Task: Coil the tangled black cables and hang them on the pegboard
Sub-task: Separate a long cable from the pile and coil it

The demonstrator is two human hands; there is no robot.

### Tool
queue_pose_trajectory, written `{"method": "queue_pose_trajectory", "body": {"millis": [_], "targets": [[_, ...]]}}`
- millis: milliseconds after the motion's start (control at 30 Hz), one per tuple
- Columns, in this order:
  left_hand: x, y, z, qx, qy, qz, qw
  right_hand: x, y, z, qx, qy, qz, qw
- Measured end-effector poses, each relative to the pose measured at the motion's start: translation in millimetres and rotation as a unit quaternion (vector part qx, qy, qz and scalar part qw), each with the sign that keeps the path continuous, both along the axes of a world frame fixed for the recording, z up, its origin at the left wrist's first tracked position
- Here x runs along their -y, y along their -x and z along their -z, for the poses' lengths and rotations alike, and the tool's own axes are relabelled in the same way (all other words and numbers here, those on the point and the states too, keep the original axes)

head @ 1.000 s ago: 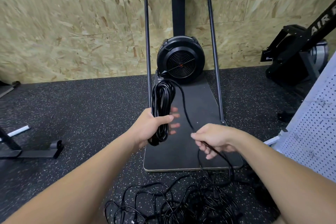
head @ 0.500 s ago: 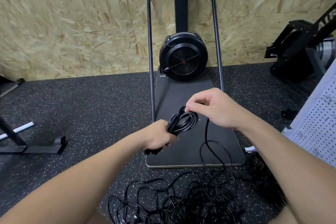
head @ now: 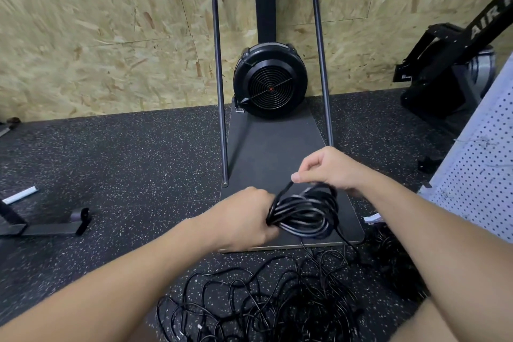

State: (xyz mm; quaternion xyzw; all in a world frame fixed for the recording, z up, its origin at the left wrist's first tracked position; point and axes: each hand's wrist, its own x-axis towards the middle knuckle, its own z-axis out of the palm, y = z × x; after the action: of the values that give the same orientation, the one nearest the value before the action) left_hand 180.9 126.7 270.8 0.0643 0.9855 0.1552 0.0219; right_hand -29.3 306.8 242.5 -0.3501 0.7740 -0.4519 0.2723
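At frame centre the left hand (head: pixel 244 219) grips the coiled black cable (head: pixel 304 212), fingers curled out of sight behind it. The right hand (head: pixel 330 169) pinches a strand at the coil's top (fingertips partly hidden). The tangled cable pile (head: pixel 263 300) runs off the bottom edge; the pegboard (head: pixel 477 175) is cut off at right.

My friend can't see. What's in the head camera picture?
The left hand grips a black cable coil while the right hand pinches a strand onto it. Tangled cables lie on the floor below, a white pegboard at right.
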Motion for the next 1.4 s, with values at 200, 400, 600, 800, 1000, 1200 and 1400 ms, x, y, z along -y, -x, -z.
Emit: {"method": "queue_pose_trajectory", "body": {"millis": [200, 400, 600, 800, 1000, 1200, 1400], "targets": [[24.7, 2.9, -15.9, 0.029, -0.227, -0.127, 0.965, 14.2, -15.2, 28.1, 0.018, -0.063, -0.038, 0.997], [50.4, 11.8, 9.0, 0.007, -0.136, -0.155, 0.979, 26.9, -53.5, 25.6, -0.134, -0.164, -0.073, 0.975], [60.6, 23.3, 37.3, -0.010, 0.107, -0.225, 0.968, 33.0, -122.1, -20.4, -0.316, -0.162, -0.217, 0.909], [28.0, 23.0, 41.4, -0.028, 0.223, -0.088, 0.970, 24.1, -103.3, -55.2, -0.358, -0.072, -0.155, 0.918], [11.7, 8.5, 35.8, -0.012, 0.093, -0.022, 0.995, 18.7, -71.5, -42.7, -0.210, 0.027, -0.042, 0.976], [9.2, 6.2, 29.7, -0.069, 0.010, 0.040, 0.997, 5.8, -44.4, -39.8, -0.031, 0.070, -0.083, 0.994], [13.0, 7.6, 11.7, -0.045, -0.039, 0.010, 0.998, -4.4, -25.3, -21.9, -0.022, 0.043, 0.024, 0.999]]}}
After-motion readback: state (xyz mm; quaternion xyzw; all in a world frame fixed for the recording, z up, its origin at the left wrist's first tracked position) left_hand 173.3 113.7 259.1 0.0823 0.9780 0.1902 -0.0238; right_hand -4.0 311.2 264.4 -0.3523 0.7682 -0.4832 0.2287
